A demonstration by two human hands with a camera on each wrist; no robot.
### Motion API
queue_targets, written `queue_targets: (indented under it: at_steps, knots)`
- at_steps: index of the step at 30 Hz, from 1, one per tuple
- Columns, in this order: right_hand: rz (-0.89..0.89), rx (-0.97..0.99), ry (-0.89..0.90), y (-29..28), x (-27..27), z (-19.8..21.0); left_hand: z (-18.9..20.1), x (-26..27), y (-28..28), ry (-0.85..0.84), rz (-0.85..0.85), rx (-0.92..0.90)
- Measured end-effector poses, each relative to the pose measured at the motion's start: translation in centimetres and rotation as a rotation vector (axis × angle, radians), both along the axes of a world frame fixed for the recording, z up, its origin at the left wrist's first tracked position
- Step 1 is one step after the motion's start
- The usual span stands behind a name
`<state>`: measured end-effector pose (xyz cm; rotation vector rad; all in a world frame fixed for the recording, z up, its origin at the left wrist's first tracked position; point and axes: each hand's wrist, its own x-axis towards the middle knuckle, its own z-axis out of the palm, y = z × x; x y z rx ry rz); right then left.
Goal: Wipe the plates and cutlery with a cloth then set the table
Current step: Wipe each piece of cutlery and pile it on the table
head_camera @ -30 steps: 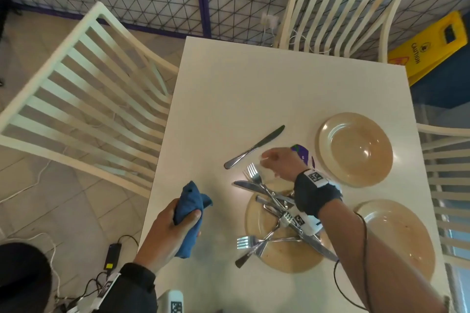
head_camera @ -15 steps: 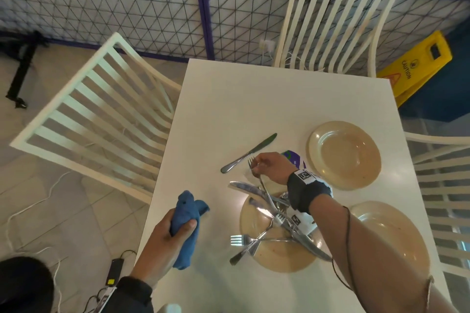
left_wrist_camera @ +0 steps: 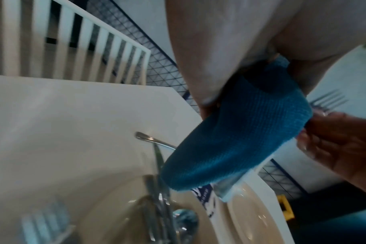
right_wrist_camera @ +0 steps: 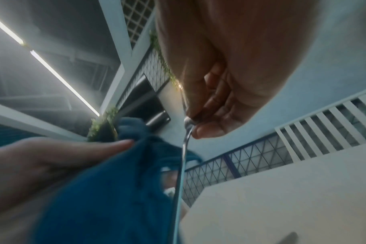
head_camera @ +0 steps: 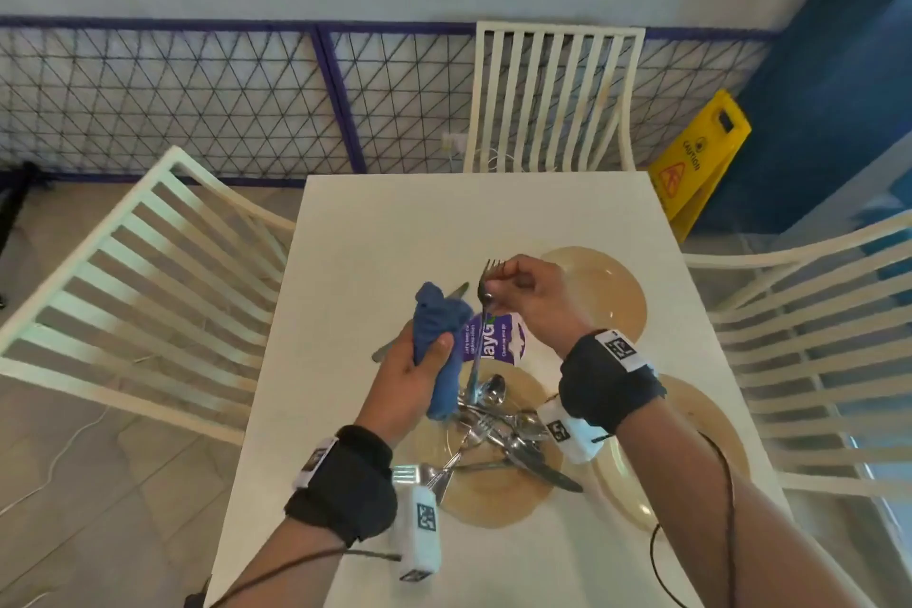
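Observation:
My right hand [head_camera: 513, 286] pinches a fork [head_camera: 475, 351] just below its tines and holds it upright above the table, tines up. The fork's handle hangs toward the plate [head_camera: 493, 504] that carries a pile of several forks, knives and spoons [head_camera: 498, 430]. My left hand [head_camera: 424, 355] grips a bunched blue cloth [head_camera: 439, 321] right beside the fork, on its left. In the right wrist view the fork [right_wrist_camera: 184, 148] runs down along the cloth [right_wrist_camera: 107, 189]. Two bare tan plates lie to the right, one far [head_camera: 612, 291] and one near [head_camera: 701, 420]. A knife [head_camera: 382, 353] lies on the table, partly behind the cloth.
The white table [head_camera: 444, 222] has a purple card [head_camera: 498, 341] near its middle. White slatted chairs stand at the left [head_camera: 148, 272], far [head_camera: 552, 94] and right [head_camera: 814, 336] sides. A yellow caution sign [head_camera: 701, 153] stands on the floor at the far right.
My right hand has lifted a fork off the pile and turned it upright. My left hand has raised the cloth and moved it right, up against the fork.

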<state>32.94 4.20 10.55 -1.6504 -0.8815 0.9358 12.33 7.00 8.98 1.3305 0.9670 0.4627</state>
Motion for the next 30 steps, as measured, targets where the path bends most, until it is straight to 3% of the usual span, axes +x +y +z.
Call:
queue_targets:
  at_steps: [5, 11, 17, 20, 23, 25, 28, 30]
  knots:
    - [-0.080, 0.101, 0.021, -3.9, 0.7, 2.5, 0.4, 6.2, -3.6, 0.131, -0.103, 0.154]
    - [-0.225, 0.149, 0.171, -7.9, 4.4, 3.0, 0.1, 5.3, -8.5, 0.251, -0.245, 0.261]
    - [-0.210, 0.154, 0.210, -10.0, 3.3, 2.4, 3.0, 8.4, -9.0, 0.069, -0.143, 0.222]
    - [-0.281, 0.208, 0.214, -10.7, 5.5, 3.9, 1.5, 6.9, -10.7, 0.066, -0.276, 0.188]
    - [-0.337, 0.220, 0.199, -12.0, 7.1, 4.7, -0.6, 4.0, -11.5, 0.205, -0.458, 0.205]
    - [-0.335, 0.194, 0.194, -13.1, 7.5, 4.6, -0.7, 2.7, -11.0, 0.290, -0.418, 0.256]
    - [-0.288, 0.145, 0.221, -14.2, 6.9, 4.3, 1.8, 2.8, -9.4, 0.086, -0.179, 0.085]
    - [-0.249, 0.112, 0.242, -14.6, 5.5, 4.1, 4.0, 4.3, -8.8, -0.044, -0.150, 0.043]
